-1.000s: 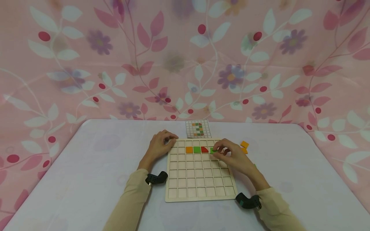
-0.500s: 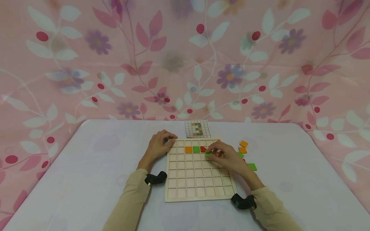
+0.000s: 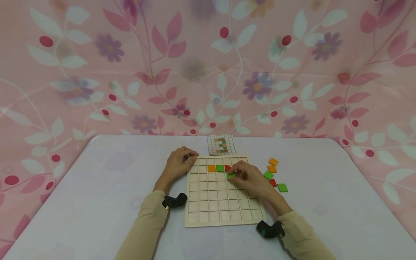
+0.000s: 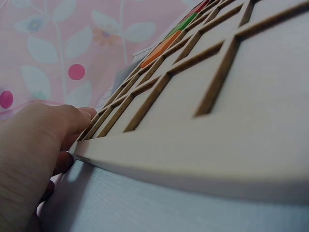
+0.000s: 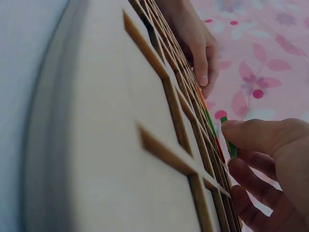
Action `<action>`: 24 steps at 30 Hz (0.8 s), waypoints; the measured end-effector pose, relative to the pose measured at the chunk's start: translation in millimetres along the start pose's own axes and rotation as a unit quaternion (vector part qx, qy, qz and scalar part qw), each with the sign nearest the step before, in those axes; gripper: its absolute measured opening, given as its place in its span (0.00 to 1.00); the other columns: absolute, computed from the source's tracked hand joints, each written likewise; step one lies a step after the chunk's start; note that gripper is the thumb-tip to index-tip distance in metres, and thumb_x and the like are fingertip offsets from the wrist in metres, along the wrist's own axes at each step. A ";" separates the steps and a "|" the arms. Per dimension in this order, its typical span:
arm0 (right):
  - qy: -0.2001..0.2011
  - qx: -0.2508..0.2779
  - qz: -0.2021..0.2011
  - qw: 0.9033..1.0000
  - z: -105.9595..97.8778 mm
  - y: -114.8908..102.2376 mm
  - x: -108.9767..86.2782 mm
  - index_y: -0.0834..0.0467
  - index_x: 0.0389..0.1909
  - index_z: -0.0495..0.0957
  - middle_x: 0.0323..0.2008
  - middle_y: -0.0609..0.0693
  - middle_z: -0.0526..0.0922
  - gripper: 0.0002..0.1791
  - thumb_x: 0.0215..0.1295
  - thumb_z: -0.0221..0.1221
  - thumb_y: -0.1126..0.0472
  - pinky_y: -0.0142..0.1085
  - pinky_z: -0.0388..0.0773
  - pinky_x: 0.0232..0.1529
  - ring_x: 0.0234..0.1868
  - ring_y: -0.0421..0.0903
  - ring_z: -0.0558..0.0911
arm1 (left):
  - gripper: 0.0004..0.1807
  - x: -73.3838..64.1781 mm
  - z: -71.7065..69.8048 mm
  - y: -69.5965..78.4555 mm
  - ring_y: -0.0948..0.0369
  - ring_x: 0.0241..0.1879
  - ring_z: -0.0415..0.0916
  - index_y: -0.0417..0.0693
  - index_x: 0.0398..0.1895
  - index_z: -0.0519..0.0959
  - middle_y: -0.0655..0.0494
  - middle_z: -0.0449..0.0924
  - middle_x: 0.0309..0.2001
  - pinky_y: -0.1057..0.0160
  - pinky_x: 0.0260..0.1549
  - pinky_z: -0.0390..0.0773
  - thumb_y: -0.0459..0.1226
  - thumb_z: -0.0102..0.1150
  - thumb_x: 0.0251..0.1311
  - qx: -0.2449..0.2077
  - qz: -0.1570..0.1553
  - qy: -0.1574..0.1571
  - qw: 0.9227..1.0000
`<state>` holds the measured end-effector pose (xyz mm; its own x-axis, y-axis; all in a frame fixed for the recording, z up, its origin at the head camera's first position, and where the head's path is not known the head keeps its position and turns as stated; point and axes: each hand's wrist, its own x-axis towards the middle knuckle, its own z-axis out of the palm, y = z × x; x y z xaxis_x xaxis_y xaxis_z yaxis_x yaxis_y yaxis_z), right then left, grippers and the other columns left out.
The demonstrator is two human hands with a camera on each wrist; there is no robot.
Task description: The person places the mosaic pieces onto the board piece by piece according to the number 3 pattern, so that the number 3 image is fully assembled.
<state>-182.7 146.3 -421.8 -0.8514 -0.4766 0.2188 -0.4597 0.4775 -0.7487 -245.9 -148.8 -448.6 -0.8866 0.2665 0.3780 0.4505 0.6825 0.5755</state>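
A wooden grid board (image 3: 208, 206) lies flat on the table. In its second row sit an orange tile (image 3: 211, 168), a green tile (image 3: 220, 168) and a partly covered red tile (image 3: 227, 168). My left hand (image 3: 180, 163) holds the board at its far left corner, thumb over the rim, as the left wrist view shows. Between the thumb and fingers of my right hand (image 3: 251, 178) a small green square tile (image 5: 229, 137) is pinched. It is tilted just above the board, near the cell below the red tile; the hand hides the cells to its right.
Right of the board lie loose tiles: two orange tiles (image 3: 273, 161), a green tile (image 3: 268, 175), a red tile (image 3: 273, 182) and another green tile (image 3: 282, 187). A printed pattern card (image 3: 221, 145) rests behind the board. A floral cloth (image 3: 208, 72) hangs beyond the table.
My right hand has moved left and slightly nearer with the pinched green tile, from right of the red tile to below it. Loose tiles on the right came into sight. My left hand stayed put.
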 end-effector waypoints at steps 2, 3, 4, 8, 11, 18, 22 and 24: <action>0.002 -0.006 0.003 1.000 1.4 0.1 0.1 0.51 0.40 0.79 0.39 0.45 0.78 0.09 0.58 0.64 0.61 0.29 0.69 0.32 0.33 0.41 0.73 | 0.07 -0.2 0.0 0.2 0.59 0.35 0.71 0.57 0.39 0.85 0.57 0.80 0.36 0.58 0.39 0.64 0.42 0.58 0.61 -0.001 -0.002 -0.003 1.000; 0.002 -0.009 0.006 1.000 1.8 -0.3 0.0 0.51 0.40 0.80 0.39 0.45 0.78 0.09 0.58 0.64 0.61 0.29 0.69 0.32 0.33 0.41 0.73 | 0.07 -0.3 -0.1 0.1 0.59 0.35 0.71 0.57 0.39 0.85 0.57 0.80 0.36 0.58 0.39 0.64 0.42 0.58 0.62 0.000 -0.003 -0.003 1.000; 0.002 -0.012 0.007 1.000 2.4 -0.4 0.1 0.52 0.40 0.80 0.39 0.45 0.78 0.09 0.58 0.64 0.61 0.29 0.69 0.32 0.32 0.41 0.73 | 0.08 -0.4 -0.1 0.1 0.59 0.35 0.71 0.57 0.39 0.85 0.57 0.80 0.36 0.58 0.39 0.64 0.42 0.58 0.62 0.000 -0.003 -0.004 1.000; 0.006 -0.021 0.001 1.000 3.9 -0.8 0.2 0.53 0.40 0.80 0.38 0.46 0.78 0.09 0.58 0.64 0.62 0.28 0.69 0.30 0.30 0.41 0.72 | 0.08 -0.3 0.1 0.1 0.59 0.35 0.72 0.58 0.40 0.85 0.57 0.80 0.37 0.58 0.39 0.64 0.42 0.58 0.62 0.002 -0.002 -0.004 1.000; 0.013 -0.027 -0.012 0.999 4.6 -1.1 0.4 0.54 0.40 0.80 0.38 0.46 0.77 0.09 0.58 0.64 0.63 0.28 0.68 0.29 0.29 0.41 0.70 | 0.08 0.2 0.2 0.4 0.59 0.35 0.72 0.57 0.40 0.85 0.57 0.80 0.37 0.58 0.39 0.65 0.42 0.58 0.62 0.002 0.001 -0.005 1.000; 0.022 -0.039 -0.018 0.999 6.1 -0.4 0.6 0.53 0.39 0.80 0.37 0.46 0.76 0.09 0.57 0.65 0.64 0.29 0.67 0.29 0.29 0.41 0.69 | 0.07 0.7 0.3 0.2 0.59 0.34 0.71 0.57 0.39 0.85 0.57 0.80 0.36 0.59 0.37 0.64 0.42 0.58 0.61 0.001 0.005 -0.002 1.000; 0.021 -0.040 -0.015 0.999 7.1 -0.9 0.7 0.53 0.39 0.80 0.38 0.46 0.76 0.09 0.58 0.64 0.64 0.29 0.68 0.31 0.30 0.42 0.71 | 0.07 0.4 0.3 0.5 0.59 0.34 0.71 0.57 0.39 0.85 0.57 0.80 0.36 0.59 0.37 0.63 0.42 0.59 0.61 -0.001 0.005 -0.001 1.000; 0.021 -0.039 -0.015 0.999 7.4 -1.3 0.4 0.53 0.39 0.80 0.39 0.46 0.77 0.08 0.58 0.64 0.64 0.30 0.69 0.31 0.30 0.42 0.71 | 0.07 0.3 0.3 0.5 0.59 0.34 0.71 0.57 0.39 0.85 0.57 0.80 0.36 0.59 0.37 0.63 0.42 0.58 0.61 -0.001 0.006 -0.001 1.000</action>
<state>-180.6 140.0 -425.4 -0.8460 -0.4611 0.2676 -0.5020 0.5202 -0.6909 -245.9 -148.2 -448.3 -0.8815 0.2756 0.3835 0.4611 0.6777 0.5728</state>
